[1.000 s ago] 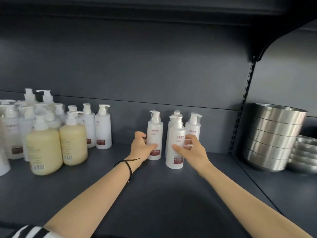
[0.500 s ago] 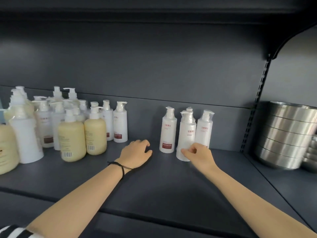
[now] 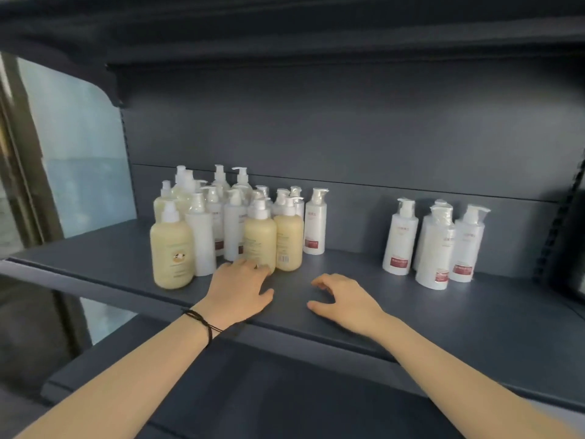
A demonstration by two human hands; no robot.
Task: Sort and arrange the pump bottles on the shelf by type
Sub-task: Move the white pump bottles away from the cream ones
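Shelf (image 3: 443,318) first, it's a big dark grey metal unit and basically fills the view. On the left half there's a mixed crowd of pump bottles (image 3: 234,223), tall white ones jammed in with fat cream-yellow ones, all upright and touching. Over on the right, well apart from that mess, a little group of white bottles (image 3: 435,245) with red labels stands on its own, so that looks like the sorted pile so far.

Front row of the crowd has three yellow bottles; the middle yellow bottle (image 3: 260,236) sits right behind the left hand (image 3: 237,288). That hand lies low on the shelf, fingers (image 3: 250,264) spread apart and just reaching the base of that bottle, not wrapped around anything. Right hand (image 3: 343,299) hangs over bare shelf between the two groups, loosely curled, holding nothing.

My guess: they're between picks, going back to the mixed bunch for another one. Next move needs a proper grip on one bottle and a clean lift out, since everything's packed tight and a nudge could topple neighbours.
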